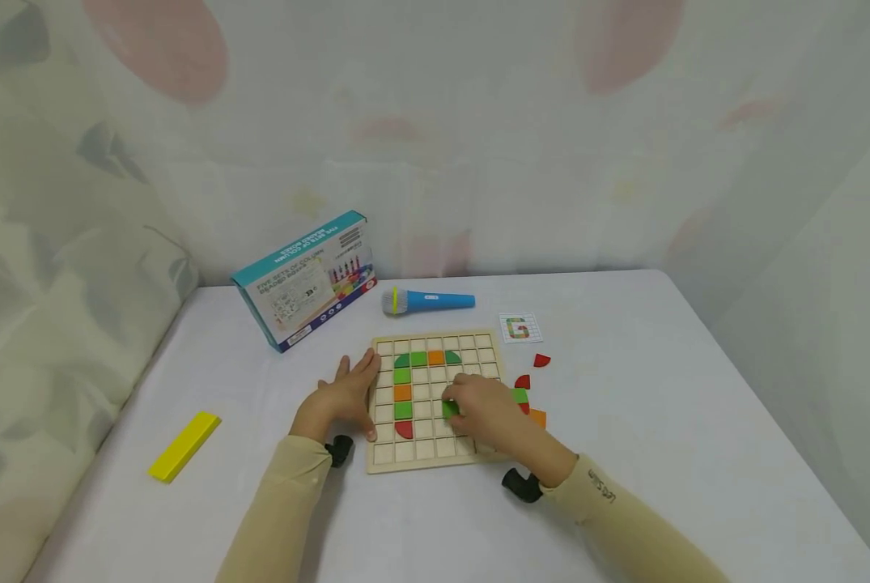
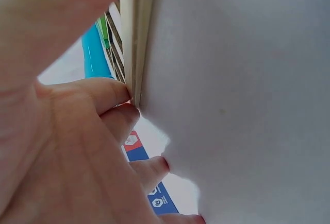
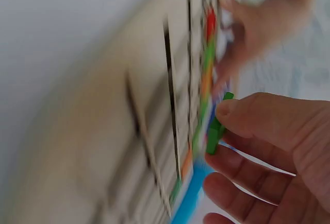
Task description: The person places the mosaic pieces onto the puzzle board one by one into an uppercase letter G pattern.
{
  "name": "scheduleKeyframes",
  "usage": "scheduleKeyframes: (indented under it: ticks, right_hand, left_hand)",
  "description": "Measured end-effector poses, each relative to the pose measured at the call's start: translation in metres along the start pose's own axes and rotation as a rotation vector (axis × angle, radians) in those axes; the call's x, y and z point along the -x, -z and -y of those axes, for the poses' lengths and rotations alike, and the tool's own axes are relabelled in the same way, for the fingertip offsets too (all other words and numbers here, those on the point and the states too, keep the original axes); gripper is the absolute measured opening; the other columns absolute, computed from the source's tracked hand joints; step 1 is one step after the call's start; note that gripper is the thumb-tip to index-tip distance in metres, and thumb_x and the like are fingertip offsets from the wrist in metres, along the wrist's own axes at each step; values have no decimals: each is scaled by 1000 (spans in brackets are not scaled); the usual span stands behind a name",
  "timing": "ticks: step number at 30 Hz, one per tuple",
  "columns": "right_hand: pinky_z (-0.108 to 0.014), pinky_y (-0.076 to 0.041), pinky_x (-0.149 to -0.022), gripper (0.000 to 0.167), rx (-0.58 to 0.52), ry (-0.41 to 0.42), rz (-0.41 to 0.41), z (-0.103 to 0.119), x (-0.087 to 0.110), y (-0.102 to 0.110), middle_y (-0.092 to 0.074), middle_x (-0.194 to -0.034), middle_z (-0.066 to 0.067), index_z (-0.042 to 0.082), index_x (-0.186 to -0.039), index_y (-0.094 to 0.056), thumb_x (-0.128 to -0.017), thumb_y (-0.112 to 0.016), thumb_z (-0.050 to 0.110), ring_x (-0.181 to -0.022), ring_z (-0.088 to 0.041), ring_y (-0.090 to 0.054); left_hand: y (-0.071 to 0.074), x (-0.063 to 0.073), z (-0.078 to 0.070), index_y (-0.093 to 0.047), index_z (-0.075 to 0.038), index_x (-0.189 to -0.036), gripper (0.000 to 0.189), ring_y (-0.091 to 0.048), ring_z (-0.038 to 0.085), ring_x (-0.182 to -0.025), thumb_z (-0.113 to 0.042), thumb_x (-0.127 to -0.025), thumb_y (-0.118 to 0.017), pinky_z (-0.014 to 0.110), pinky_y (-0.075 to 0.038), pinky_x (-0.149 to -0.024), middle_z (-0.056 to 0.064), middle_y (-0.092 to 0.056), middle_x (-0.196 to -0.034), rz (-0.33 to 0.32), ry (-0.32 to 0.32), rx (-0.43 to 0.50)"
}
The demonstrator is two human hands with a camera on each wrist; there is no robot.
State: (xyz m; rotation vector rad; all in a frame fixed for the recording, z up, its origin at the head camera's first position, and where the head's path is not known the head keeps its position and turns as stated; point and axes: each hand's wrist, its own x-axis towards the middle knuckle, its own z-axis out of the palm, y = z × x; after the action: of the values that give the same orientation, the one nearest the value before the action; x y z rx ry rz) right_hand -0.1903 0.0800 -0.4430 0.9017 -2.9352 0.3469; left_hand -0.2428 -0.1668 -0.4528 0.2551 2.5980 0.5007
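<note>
A wooden grid board (image 1: 423, 449) lies on the white table, with green, orange and red pieces set in its cells. They form a top row and a left column, with a red quarter-round piece (image 1: 404, 429) at the bottom. My left hand (image 1: 336, 401) is spread along the board's left edge, its thumb and index fingertip touching the rim. Over the middle of the board, my right hand (image 1: 487, 411) pinches a green square block (image 3: 216, 131) between thumb and fingers. In the right wrist view the block is tilted, close over the grid.
Right of the board lie red quarter-round pieces (image 1: 541, 359), a green block (image 1: 519, 395) and an orange block (image 1: 538, 418), partly behind my right hand. A pattern card (image 1: 520, 328), blue toy microphone (image 1: 435, 301) and box (image 1: 307, 283) are farther back. A yellow bar (image 1: 184, 447) lies left.
</note>
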Motion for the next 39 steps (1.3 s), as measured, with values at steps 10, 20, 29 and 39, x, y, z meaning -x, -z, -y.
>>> scheduleKeyframes:
  ticks: [10, 20, 29, 39]
  right_hand:
    - [-23, -47, -65, 18, -8, 52, 73, 27, -9, -19, -57, -86, 6, 15, -98, -71, -80, -67, 16, -75, -9, -51]
    - [-23, -47, -63, 16, 34, 73, 60, 29, -8, -22, -56, -85, 5, 15, -96, -71, -80, -68, 17, -74, -10, -52]
    - [-22, -48, -63, 32, 31, 37, 26, 15, 6, -18, -60, -96, 2, 14, -112, -67, -81, -67, 19, -80, -12, -55]
    - [-27, -48, -62, 40, -73, -241, -48, -46, 47, -3, -61, -98, 2, 10, -112, -65, -73, -75, 13, -80, -13, -57]
  left_hand:
    - [-3, -5, -5, -8, -17, -150, 131, 15, 41, -137, -31, -48, -89, 76, 2, -92, 2, 6, -155, 9, -15, 10]
    - [-1, -5, -6, -7, -17, -150, 132, 16, 41, -136, -30, -47, -89, 76, 3, -92, 2, 7, -155, 8, -24, 5]
    - [-2, -4, -2, -7, -16, -150, 133, 14, 42, -137, -30, -46, -90, 77, 0, -92, 3, 7, -155, 2, -23, -19]
    - [2, -1, 1, -6, -15, -150, 133, 14, 42, -136, -31, -46, -89, 77, 1, -92, 4, 8, -155, 7, -17, -12]
